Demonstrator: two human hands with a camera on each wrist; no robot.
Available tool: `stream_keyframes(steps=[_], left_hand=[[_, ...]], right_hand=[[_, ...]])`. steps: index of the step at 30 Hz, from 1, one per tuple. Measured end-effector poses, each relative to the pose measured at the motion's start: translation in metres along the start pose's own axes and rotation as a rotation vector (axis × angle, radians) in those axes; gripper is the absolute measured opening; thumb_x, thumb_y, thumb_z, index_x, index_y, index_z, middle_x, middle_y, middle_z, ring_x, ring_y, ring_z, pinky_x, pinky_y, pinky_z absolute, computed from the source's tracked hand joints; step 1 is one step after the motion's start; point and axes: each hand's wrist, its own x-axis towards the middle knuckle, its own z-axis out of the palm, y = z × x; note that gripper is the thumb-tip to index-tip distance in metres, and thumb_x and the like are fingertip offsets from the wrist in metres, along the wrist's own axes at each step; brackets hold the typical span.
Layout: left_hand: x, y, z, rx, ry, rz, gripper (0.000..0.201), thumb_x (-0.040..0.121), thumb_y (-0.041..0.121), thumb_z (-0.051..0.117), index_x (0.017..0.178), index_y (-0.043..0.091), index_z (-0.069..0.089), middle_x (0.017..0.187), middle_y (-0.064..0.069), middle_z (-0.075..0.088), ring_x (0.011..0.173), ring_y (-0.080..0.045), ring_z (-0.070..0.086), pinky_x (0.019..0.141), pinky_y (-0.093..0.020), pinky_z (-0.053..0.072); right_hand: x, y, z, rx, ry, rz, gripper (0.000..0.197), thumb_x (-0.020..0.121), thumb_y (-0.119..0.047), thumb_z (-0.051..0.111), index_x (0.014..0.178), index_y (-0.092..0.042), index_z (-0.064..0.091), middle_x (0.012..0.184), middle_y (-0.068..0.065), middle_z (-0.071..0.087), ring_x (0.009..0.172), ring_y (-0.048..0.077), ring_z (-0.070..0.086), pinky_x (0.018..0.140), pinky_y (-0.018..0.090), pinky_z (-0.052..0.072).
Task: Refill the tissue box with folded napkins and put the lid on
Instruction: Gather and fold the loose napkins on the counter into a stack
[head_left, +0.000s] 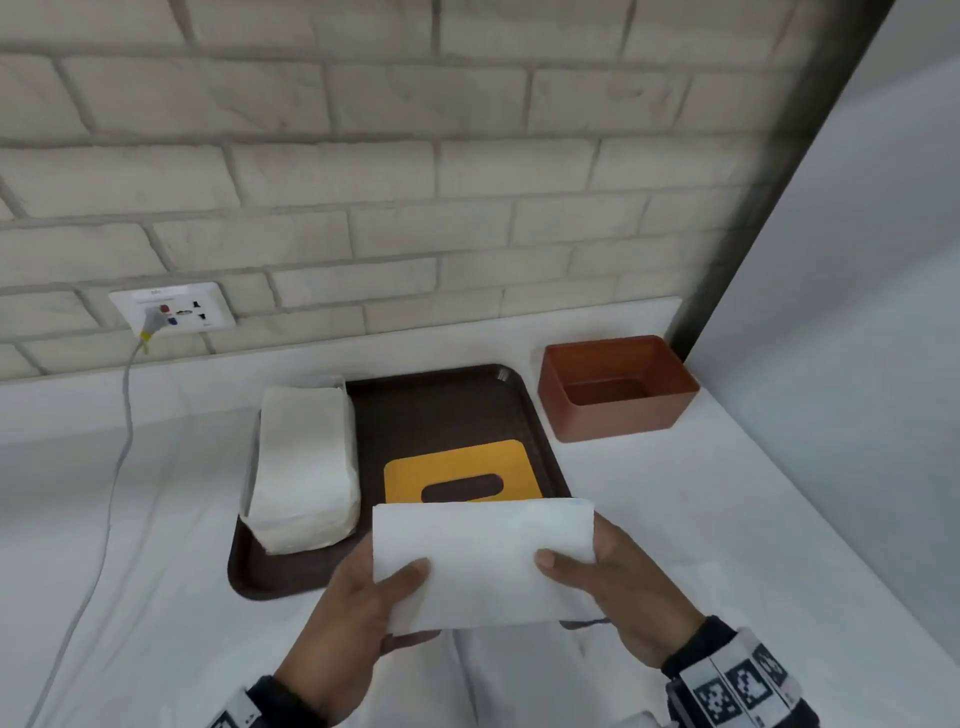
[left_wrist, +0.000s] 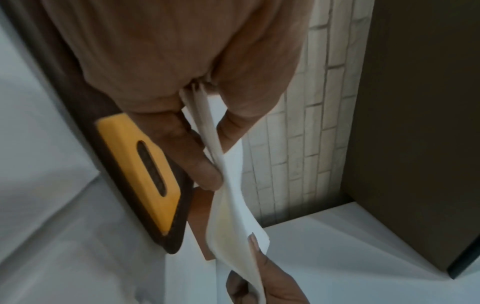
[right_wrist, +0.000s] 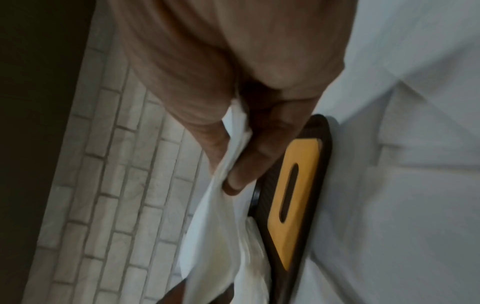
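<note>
A white folded napkin (head_left: 483, 561) is held up in front of me by both hands. My left hand (head_left: 363, 608) pinches its left side, thumb on top. My right hand (head_left: 613, 587) pinches its right side. In the left wrist view the napkin (left_wrist: 233, 205) hangs edge-on between thumb and fingers; the right wrist view shows the napkin (right_wrist: 223, 216) likewise. Behind it, the yellow slotted lid (head_left: 457, 467) lies on the dark brown tray (head_left: 441, 405). A stack of white napkins (head_left: 304, 467) sits on the tray's left. The empty brown tissue box (head_left: 618, 387) stands right of the tray.
A white cloth covers the counter (head_left: 156, 519). A brick wall rises behind, with a power socket (head_left: 171, 309) and a grey cable (head_left: 111, 493) trailing down the left. A dark post and a pale panel (head_left: 857, 312) close off the right side beside the box.
</note>
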Motion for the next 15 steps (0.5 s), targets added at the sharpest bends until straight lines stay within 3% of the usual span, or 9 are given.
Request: stream_keyframes(steps=[3,6,9,12,15], left_hand=[[0.019,0.018,0.027,0.093,-0.007,0.054,0.025,0.099,0.016,0.058,0.119,0.030,0.060,0.114,0.000,0.073,0.094,-0.018,0.069,0.055,-0.028,0.053],[0.038,0.038,0.061,0.185,-0.019,0.090,0.019,0.101,0.023,0.057,0.118,0.028,0.053,0.109,0.004,0.064,0.091,-0.016,0.064,0.053,-0.025,0.050],[0.069,0.058,0.090,0.200,-0.011,0.081,0.023,0.099,0.021,0.060,0.120,0.024,0.049,0.111,0.004,0.067,0.094,-0.016,0.066,0.056,-0.025,0.054],[0.107,0.076,0.116,0.287,0.031,0.159,0.032,0.096,0.016,0.063,0.124,0.022,0.048,0.110,0.001,0.068,0.092,-0.018,0.068,0.053,-0.026,0.053],[0.148,0.087,0.144,0.434,0.038,0.256,0.043,0.093,0.020,0.066,0.131,0.023,0.044,0.115,-0.001,0.064,0.093,-0.020,0.067,0.049,-0.024,0.053]], right_hand=[[0.007,-0.016,-0.027,-0.008,0.055,-0.055,0.042,0.088,-0.017,0.072,0.129,-0.021,0.063,0.119,0.004,0.073,0.108,0.024,0.070,0.075,0.037,0.060],[0.021,-0.035,-0.060,-0.032,0.136,-0.061,0.033,0.093,-0.009,0.066,0.126,-0.015,0.064,0.119,0.004,0.074,0.111,0.023,0.070,0.095,0.043,0.056],[0.041,-0.061,-0.097,-0.060,0.229,-0.076,0.029,0.090,-0.011,0.070,0.119,-0.012,0.069,0.115,0.006,0.075,0.107,0.023,0.072,0.095,0.040,0.055],[0.067,-0.087,-0.133,-0.114,0.306,-0.098,0.018,0.088,-0.013,0.072,0.106,-0.016,0.073,0.109,0.006,0.077,0.098,0.022,0.074,0.087,0.036,0.057],[0.095,-0.103,-0.164,-0.184,0.323,-0.067,0.021,0.093,-0.014,0.068,0.114,-0.013,0.067,0.113,0.006,0.073,0.097,0.020,0.070,0.085,0.035,0.055]])
